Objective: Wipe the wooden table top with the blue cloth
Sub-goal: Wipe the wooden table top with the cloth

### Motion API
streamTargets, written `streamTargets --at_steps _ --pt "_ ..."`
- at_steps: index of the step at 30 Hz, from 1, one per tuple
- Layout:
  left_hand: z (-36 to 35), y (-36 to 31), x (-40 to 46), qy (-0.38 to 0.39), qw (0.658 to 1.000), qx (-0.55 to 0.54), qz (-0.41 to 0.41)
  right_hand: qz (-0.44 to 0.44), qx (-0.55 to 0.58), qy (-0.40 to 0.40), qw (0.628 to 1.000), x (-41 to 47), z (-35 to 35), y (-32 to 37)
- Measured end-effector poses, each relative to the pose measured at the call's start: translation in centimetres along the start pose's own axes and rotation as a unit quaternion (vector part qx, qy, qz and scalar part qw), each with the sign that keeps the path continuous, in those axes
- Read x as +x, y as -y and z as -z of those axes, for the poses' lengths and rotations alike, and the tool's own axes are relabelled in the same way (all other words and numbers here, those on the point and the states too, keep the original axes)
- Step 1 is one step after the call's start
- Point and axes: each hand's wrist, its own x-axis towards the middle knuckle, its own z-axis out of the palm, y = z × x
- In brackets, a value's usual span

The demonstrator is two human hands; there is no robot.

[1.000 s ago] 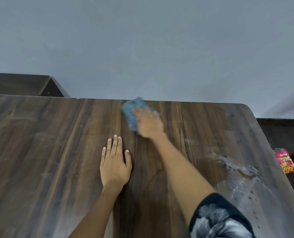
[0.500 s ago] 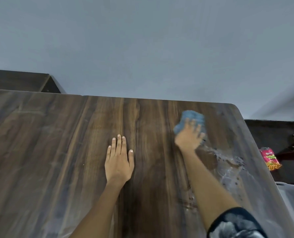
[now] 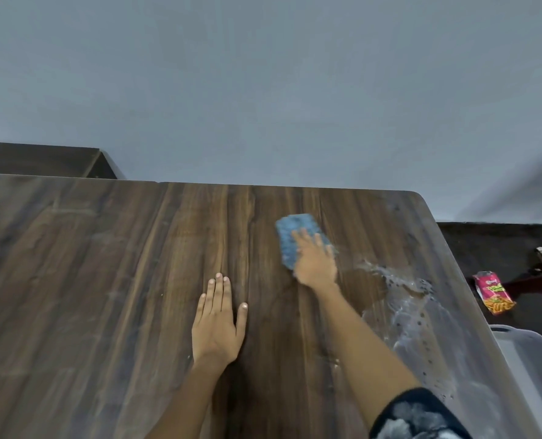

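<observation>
Now right hand [image 3: 315, 264] flat on blue cloth [image 3: 290, 237], left hand [image 3: 217, 324] spread on table [image 3: 105, 280].

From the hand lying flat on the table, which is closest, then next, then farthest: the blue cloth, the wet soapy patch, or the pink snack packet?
From the flat left hand, head view:
1. Blue rectangular cloth, up and to the right, under the right hand.
2. Wet whitish soapy patch, farther right on the wooden table top.
3. Pink plastic snack packet, off the table, far right.
</observation>
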Motion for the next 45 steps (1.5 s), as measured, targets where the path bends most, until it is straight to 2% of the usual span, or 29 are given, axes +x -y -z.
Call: streamTargets --at_steps 2,5,7,9,11,15,19,21,23,25,28,32,36,39,42,45 --pt "0.1 0.0 -0.5 0.000 1.000 -0.002 0.002 -0.121 0.023 -0.028 0.992 -0.9 1.3 -5.5" --pt "0.0 0.1 -1.3 0.008 1.000 -0.003 0.004 -0.277 0.068 -0.046 0.957 -2.8 2.2 -11.6" --pt "0.0 0.1 -1.7 0.008 1.000 -0.009 0.007 -0.328 0.100 -0.044 0.938 -3.7 2.3 -12.6" --pt "0.0 0.0 -2.1 0.007 1.000 -0.010 0.008 -0.330 0.096 -0.037 0.938 -4.2 2.0 -11.4" --pt "0.1 -0.1 -2.8 0.004 1.000 -0.009 0.009 -0.283 0.067 -0.032 0.956 -4.6 1.2 -8.6" --pt "0.4 -0.3 -4.3 0.019 1.000 -0.003 0.014 -0.082 -0.007 -0.018 0.996 -6.9 -1.9 -0.6" --pt "1.1 -0.1 -6.0 0.075 0.997 -0.013 0.030 0.137 0.005 0.035 0.990 -11.1 -4.9 7.3" --pt "1.3 0.0 -6.9 0.087 0.995 -0.018 0.039 0.178 0.011 0.051 0.983 -12.3 -5.8 8.2" --pt "1.3 0.1 -7.6 0.076 0.996 -0.019 0.041 0.181 -0.001 0.049 0.982 -12.1 -5.6 6.9" --pt "1.3 0.2 -8.0 0.067 0.997 -0.019 0.035 0.146 -0.001 0.035 0.989 -11.5 -4.8 4.2" --pt "1.1 0.4 -8.4 0.031 0.999 -0.002 0.018 -0.018 0.028 -0.018 0.999 -11.0 -2.5 -2.2" --pt "1.0 0.6 -9.1 0.036 0.999 -0.004 0.012 -0.244 0.072 -0.066 0.965 -12.9 -0.3 -10.6" --pt "1.4 0.8 -10.0 0.047 0.999 -0.007 0.009 -0.321 0.101 -0.056 0.940 -13.7 -0.5 -9.7" --pt "1.5 1.0 -10.5 0.042 0.999 -0.008 0.001 -0.265 0.063 -0.043 0.961 -14.2 -2.0 -5.1" --pt "1.6 1.0 -10.8 0.059 0.998 -0.004 0.000 -0.085 0.015 -0.029 0.996 -16.2 -4.3 1.0" --pt "1.7 1.1 -11.4 0.069 0.998 -0.010 0.002 0.107 0.008 0.019 0.994 -19.3 -6.3 6.1"
